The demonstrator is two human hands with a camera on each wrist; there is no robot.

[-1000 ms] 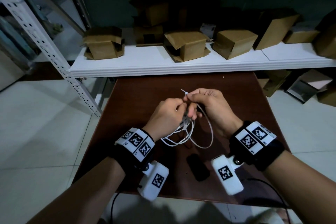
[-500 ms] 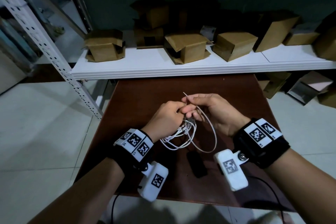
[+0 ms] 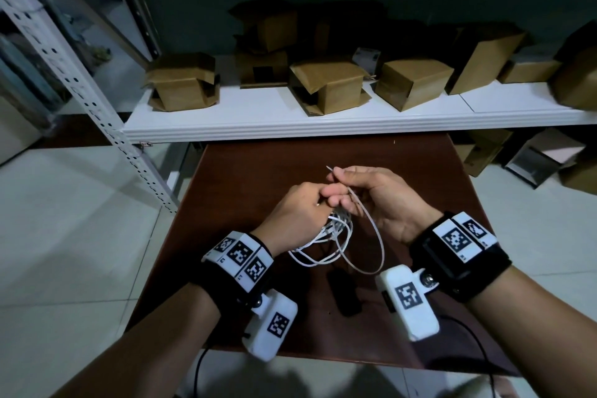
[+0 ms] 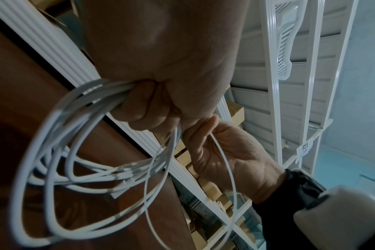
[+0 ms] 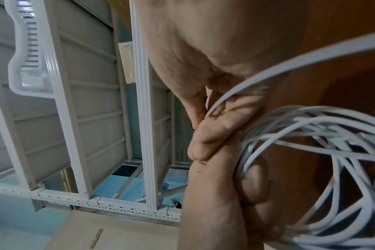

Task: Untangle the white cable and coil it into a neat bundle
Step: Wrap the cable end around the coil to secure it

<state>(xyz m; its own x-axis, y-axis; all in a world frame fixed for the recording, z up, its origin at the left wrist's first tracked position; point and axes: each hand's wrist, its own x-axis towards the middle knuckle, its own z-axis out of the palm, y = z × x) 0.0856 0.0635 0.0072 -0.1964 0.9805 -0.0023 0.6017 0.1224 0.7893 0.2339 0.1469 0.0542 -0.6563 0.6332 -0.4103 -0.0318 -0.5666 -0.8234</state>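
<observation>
The white cable (image 3: 323,245) hangs in several loose loops from my left hand (image 3: 297,210), whose fist grips the gathered turns above the brown table (image 3: 258,165). The left wrist view shows the cable (image 4: 54,152) bunched under the curled fingers (image 4: 152,108). My right hand (image 3: 371,200) sits just right of it, palm turned up, and pinches a thin white strand (image 3: 371,229) near its tip. That strand drops in one wide loop beside the coil. In the right wrist view the strand (image 5: 268,71) crosses the fingers (image 5: 216,128), with the cable (image 5: 310,152) behind.
A small black object (image 3: 344,294) lies on the table under the loops. A white shelf (image 3: 290,123) with several cardboard boxes (image 3: 326,84) runs along the table's far edge. A perforated metal upright (image 3: 97,113) stands left. More boxes (image 3: 546,158) sit on the tiled floor at right.
My right hand has rolled palm-up and eased away to the right, and the thin strand's loop now hangs wider. My left hand keeps its grip on the coil.
</observation>
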